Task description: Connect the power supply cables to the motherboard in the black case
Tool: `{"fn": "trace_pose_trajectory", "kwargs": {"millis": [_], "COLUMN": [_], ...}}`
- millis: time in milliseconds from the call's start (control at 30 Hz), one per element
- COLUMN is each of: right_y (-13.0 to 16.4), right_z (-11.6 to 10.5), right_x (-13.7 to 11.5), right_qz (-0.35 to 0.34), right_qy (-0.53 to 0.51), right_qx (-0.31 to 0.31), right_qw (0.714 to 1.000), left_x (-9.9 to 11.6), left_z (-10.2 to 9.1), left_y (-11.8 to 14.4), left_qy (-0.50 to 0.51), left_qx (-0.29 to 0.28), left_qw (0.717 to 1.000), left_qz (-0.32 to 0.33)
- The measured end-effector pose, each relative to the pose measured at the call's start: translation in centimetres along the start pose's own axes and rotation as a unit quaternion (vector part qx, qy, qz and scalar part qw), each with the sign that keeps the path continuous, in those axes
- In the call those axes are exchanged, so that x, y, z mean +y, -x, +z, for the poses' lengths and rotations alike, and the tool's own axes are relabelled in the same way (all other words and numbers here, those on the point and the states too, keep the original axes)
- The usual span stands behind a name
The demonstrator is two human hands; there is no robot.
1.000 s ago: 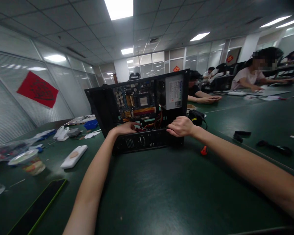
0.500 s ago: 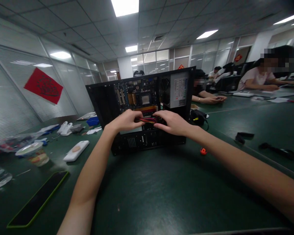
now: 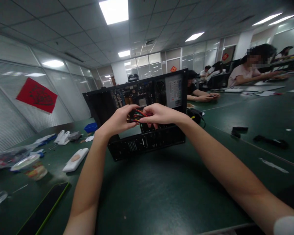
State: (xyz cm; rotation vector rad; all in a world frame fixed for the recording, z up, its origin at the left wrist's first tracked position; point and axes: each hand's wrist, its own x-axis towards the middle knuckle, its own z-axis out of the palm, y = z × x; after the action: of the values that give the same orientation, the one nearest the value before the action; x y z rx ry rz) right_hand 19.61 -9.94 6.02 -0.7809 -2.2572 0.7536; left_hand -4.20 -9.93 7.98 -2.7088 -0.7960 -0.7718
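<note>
An open black computer case stands on the table in front of me. Inside it show a motherboard and, at the upper right, a power supply with a label. A bundle of coloured cables, red, yellow, black and green, runs between my hands in front of the board. My left hand is closed on the bundle's left part, thumb below. My right hand pinches its right part, with some fingers curled out of sight. The far cable ends are hidden by the hands.
To the left lie a dark phone-like slab with a green edge, a white case, a plastic cup and a blue tray. Black straps lie right. A person's hands rest beyond the case.
My right hand has moved left, closer to my left hand, and the cable bundle has bunched up between them. The view has shifted slightly, and the orange object on the right is out of sight.
</note>
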Motion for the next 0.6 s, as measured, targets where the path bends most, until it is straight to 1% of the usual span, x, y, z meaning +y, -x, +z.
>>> {"fn": "trace_pose_trajectory", "kwargs": {"millis": [100,200,367,500,600], "right_y": [0.7,1.1,1.1,0.8,0.5], "right_z": [0.1,0.0,-0.1,0.4,1.0], "right_x": [-0.2,-0.1,0.2,0.2,0.2], "right_qz": [-0.003,-0.006,-0.011,-0.01,-0.003], "right_qy": [0.002,-0.017,-0.031,-0.041,-0.051], "right_qx": [-0.002,-0.002,0.03,0.025,0.039], "right_qw": [1.0,1.0,0.999,0.999,0.998], "left_x": [0.0,0.3,0.2,-0.2,-0.1], "left_z": [0.4,0.4,0.7,1.0,1.2], "left_y": [-0.2,-0.4,-0.5,-0.5,-0.5], "left_qy": [0.032,0.049,0.017,0.001,0.006], "left_qx": [-0.001,0.013,0.02,0.036,0.046], "left_qw": [0.999,0.999,0.999,0.999,0.998], "left_qz": [0.003,0.007,0.044,0.037,0.036]}}
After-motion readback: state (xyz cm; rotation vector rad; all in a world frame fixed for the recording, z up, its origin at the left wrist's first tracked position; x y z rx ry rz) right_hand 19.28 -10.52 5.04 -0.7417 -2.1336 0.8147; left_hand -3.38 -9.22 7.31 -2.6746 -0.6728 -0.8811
